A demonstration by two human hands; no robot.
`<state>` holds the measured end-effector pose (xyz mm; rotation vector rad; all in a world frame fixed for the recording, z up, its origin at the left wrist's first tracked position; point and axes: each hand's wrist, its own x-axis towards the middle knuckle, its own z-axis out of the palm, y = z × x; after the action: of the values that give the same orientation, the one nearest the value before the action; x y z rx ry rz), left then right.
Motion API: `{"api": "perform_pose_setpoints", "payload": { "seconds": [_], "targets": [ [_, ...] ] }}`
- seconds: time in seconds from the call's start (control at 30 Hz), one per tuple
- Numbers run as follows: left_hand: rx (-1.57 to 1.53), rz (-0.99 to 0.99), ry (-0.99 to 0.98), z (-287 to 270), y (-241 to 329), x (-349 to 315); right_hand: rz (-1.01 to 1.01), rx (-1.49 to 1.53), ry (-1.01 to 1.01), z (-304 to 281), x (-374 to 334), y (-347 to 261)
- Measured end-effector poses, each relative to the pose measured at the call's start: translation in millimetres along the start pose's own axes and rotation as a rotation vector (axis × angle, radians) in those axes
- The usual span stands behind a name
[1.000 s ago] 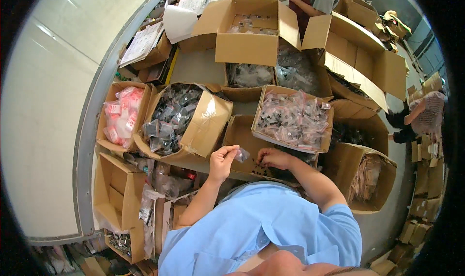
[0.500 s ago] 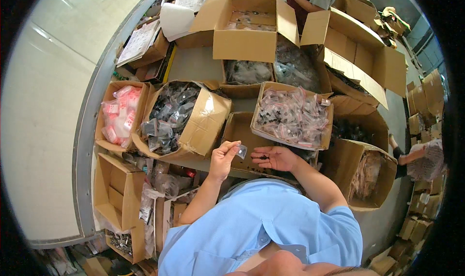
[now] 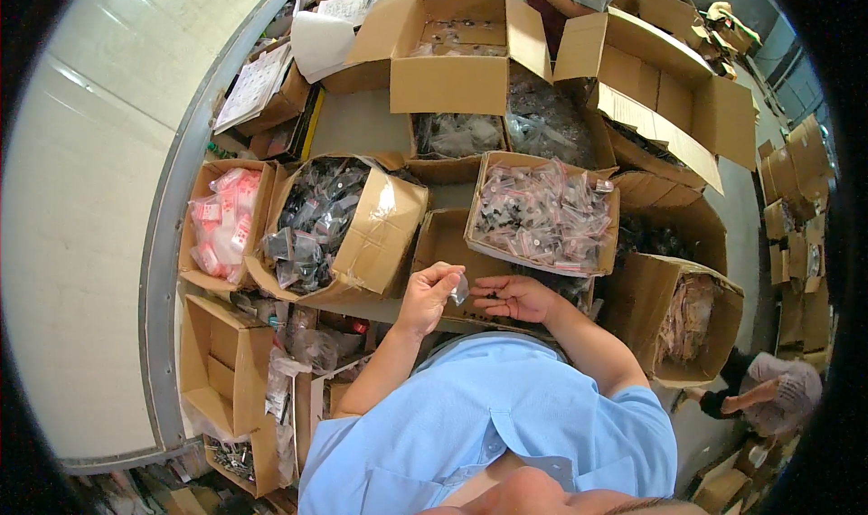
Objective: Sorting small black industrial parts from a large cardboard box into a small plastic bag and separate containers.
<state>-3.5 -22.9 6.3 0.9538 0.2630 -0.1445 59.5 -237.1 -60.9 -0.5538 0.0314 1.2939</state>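
Clear bag (image 3: 460,290) sat pinched in the left hand (image 3: 427,300); narrow gap off its edge, the half-open right hand (image 3: 523,300) cradled black bits (image 3: 493,295).

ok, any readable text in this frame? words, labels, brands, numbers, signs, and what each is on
No text is clear enough to quote.
White paper sheets, upper left: rows of print, too small to read.
Red-and-white packets in the left-hand box: red and white markings, too small and blurred.
Small clear bag in the left hand: no lettering I can make out.
Signs: none that I can make out.
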Motion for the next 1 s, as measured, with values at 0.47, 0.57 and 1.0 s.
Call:
{"api": "perform_pose_setpoints", "payload": {
  "seconds": [0.47,0.57,1.0],
  "targets": [
    [0.027,0.003,-0.148,8,7,6,-0.03,-0.105,0.058,-3,0,4],
    [0.009,-0.058,-0.168,6,7,10,0.015,-0.129,0.147,-5,0,4],
    [0.073,-0.206,-0.366,33,52,47,-0.073,0.029,0.007,2,-7,3]
  ]
}}
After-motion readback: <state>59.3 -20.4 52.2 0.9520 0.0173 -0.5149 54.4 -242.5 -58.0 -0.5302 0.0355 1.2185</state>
